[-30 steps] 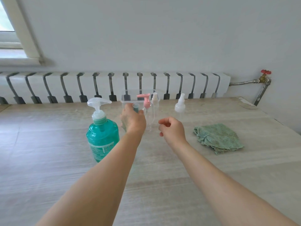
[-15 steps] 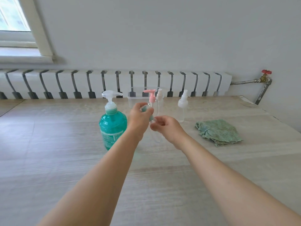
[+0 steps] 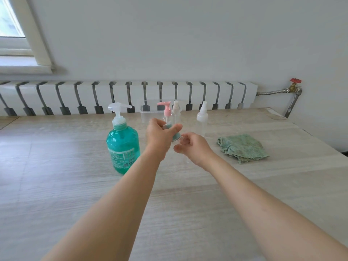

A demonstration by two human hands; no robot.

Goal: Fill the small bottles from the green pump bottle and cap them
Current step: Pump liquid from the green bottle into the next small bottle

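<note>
While left hand [image 3: 160, 136] grips a teal-capped clear small bottle [image 3: 176, 137], right hand [image 3: 194, 147] pinches its base. Glossy green pump bottle [image 3: 122, 146] stands left; crumpled green cloth [image 3: 242, 148] lies right.

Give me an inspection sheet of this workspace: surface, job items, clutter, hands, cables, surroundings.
Surface: pale wood-grain table.
Job's things: green pump bottle upright at left; small bottle with teal cap held tilted above the table; pink-pump bottle and white-topped bottle by the clear plastic tub; white spray bottle standing apart, to the right.
Clutter: crumpled green cloth at right.
Hands: left hand grips the teal cap; right hand holds the bottle's clear body.
Cables: nothing seen.
Surroundings: white radiator behind the table, pipe with red valve at right, window at upper left.
</note>
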